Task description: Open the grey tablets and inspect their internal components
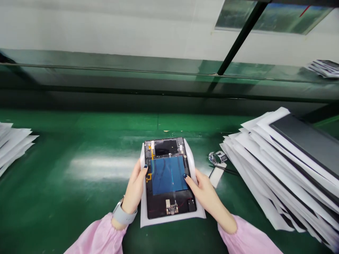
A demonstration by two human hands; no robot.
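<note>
An opened tablet (169, 180) with a blue panel, orange flex cables and a small circuit board faces up near the middle of the view. Behind it lies a white sheet (190, 155) that sticks out around its edges. My left hand (136, 185) grips the tablet's left edge together with the sheet, thumb on the front. The right edge is held by my right hand (203, 188), its thumb resting on the tablet by the blue panel. The fingers under the sheet are hidden on both sides.
A tall stack of white sheets with dark panels between them (265, 158) fills the right side. Tweezers (224, 168), a clear round item (213, 157) and a small white piece (217, 175) lie beside it. More white sheets (14, 143) are at the far left of the green table (66, 197).
</note>
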